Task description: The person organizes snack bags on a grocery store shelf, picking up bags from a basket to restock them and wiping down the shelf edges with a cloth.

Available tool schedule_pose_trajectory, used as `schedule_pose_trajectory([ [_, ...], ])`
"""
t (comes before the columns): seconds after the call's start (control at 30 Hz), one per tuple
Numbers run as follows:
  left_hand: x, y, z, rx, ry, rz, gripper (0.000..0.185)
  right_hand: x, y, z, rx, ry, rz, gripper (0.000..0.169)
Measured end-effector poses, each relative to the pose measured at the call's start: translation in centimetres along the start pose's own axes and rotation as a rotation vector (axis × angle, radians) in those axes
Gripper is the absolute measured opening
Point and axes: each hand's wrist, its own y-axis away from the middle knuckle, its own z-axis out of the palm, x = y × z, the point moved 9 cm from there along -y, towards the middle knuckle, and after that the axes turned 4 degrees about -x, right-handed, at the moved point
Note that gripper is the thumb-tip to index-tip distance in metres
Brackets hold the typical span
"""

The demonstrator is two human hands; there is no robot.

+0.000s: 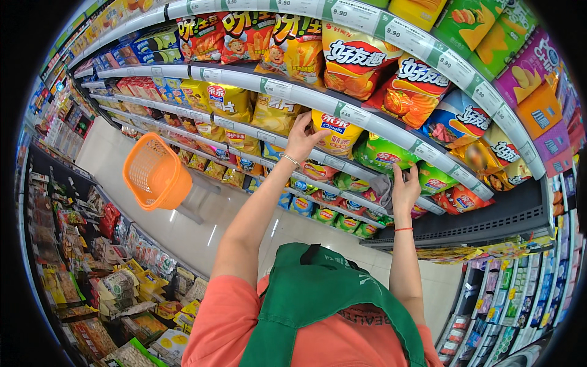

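My left hand [303, 140] is at the left edge of a yellow Qinqin snack bag [337, 134] on a middle shelf, its thumb on the bag's front and its fingers at the side. More yellow bags [275, 112] stand just left of it. Lower to the right, my right hand [406, 190] reaches up with fingers apart, its tips at the lower right edge of a green snack bag [385, 152]. Another green bag [433, 178] sits beyond that hand. A grey cloth [381, 188] hangs at the shelf edge beside my right hand; whether the hand touches it is unclear.
An orange shopping basket [158, 172] stands in the aisle to the left, on a grey support. Larger snack bags [357, 59] fill the shelf above. Behind me on the left, a bin [133, 293] holds packaged dry foods. Further shelves [513, 293] rise at the lower right.
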Motion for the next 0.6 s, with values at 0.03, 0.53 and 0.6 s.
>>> schedule_pose_trajectory([
  [0.03, 0.1, 0.2, 0.0, 0.009, 0.035, 0.008, 0.060, 0.1, 0.1, 0.0, 0.005, 0.017, 0.001, 0.041],
  [0.53, 1.2, -0.3, -1.3, 0.023, -0.181, -0.033, 0.067, 0.9, -0.1, -0.4, 0.012, 0.042, 0.046, 0.054],
  [0.6, 1.0, -0.5, -1.3, 0.018, -0.166, -0.054, 0.065, 1.1, -0.2, -0.5, 0.008, 0.043, 0.061, 0.054],
])
